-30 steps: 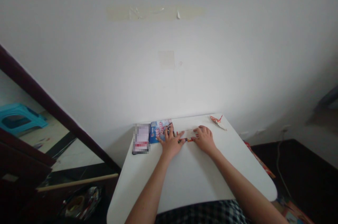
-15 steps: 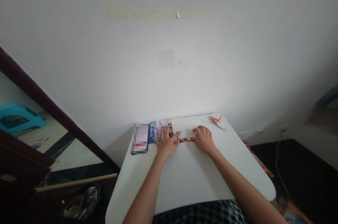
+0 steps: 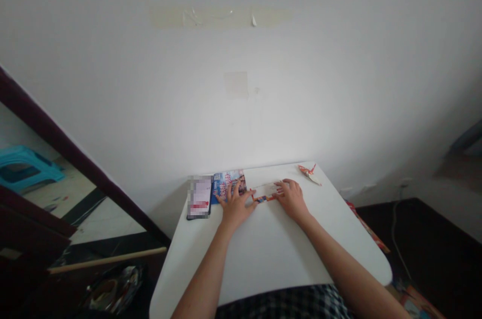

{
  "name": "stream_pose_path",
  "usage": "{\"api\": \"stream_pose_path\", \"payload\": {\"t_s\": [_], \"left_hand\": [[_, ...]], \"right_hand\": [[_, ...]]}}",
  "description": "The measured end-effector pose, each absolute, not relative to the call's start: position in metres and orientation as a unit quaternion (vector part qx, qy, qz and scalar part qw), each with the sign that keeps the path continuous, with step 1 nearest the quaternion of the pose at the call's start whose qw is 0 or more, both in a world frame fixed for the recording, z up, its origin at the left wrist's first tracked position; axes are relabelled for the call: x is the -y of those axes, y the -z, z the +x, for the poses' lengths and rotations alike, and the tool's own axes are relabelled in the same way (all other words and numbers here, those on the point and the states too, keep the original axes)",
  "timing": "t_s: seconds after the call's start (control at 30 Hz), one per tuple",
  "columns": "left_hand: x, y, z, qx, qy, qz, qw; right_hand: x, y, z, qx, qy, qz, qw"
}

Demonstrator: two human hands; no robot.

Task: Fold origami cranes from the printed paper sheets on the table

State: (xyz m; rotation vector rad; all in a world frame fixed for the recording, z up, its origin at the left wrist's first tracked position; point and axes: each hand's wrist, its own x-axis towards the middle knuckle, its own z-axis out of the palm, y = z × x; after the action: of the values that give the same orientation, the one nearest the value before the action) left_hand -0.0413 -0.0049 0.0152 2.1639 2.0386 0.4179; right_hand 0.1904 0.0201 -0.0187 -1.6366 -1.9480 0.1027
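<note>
A small sheet of paper (image 3: 263, 192), whitish with a colourful strip along its near edge, lies flat on the white table (image 3: 271, 244). My left hand (image 3: 236, 204) rests with spread fingers at its left end, other fingers lying over a blue printed leaflet (image 3: 222, 189). At the paper's right end my right hand (image 3: 291, 198) has its fingers stretched out and touching it. Both hands lie on top rather than gripping. An orange-and-white folded paper piece (image 3: 309, 173) sits at the table's back right corner.
A phone (image 3: 200, 197) with a blurred screen lies left of the leaflet. Behind the table rises a white wall (image 3: 241, 128). On the left, a mirror reflects a blue stool (image 3: 26, 168), and a black bag (image 3: 116, 286) stands on the floor.
The paper's near strip now lies slightly tilted, its right end a little higher. My left fingers have shifted slightly; my right hand stays at nearly the same spot.
</note>
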Motion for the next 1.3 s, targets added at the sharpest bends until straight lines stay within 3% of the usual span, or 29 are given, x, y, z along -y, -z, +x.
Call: {"api": "stream_pose_path", "payload": {"t_s": [0.17,0.47,0.67,0.93,1.3], "left_hand": [[0.010,-0.010,-0.026,-0.651,-0.174,0.737,0.039],[0.012,-0.002,-0.013,-0.583,-0.215,0.782,0.047],[0.014,-0.009,-0.014,-0.539,-0.179,0.816,0.106],[0.018,-0.018,-0.013,-0.559,-0.160,0.810,0.076],[0.010,-0.013,-0.017,-0.603,-0.089,0.788,0.080]], "right_hand": [[-0.018,0.013,0.196,0.737,-0.042,-0.589,0.329],[-0.015,0.009,0.193,0.738,-0.049,-0.615,0.273],[-0.018,0.011,0.197,0.761,-0.066,-0.589,0.263],[-0.023,0.012,0.199,0.763,-0.128,-0.536,0.338],[-0.024,0.014,0.204,0.776,-0.145,-0.520,0.327]]}}
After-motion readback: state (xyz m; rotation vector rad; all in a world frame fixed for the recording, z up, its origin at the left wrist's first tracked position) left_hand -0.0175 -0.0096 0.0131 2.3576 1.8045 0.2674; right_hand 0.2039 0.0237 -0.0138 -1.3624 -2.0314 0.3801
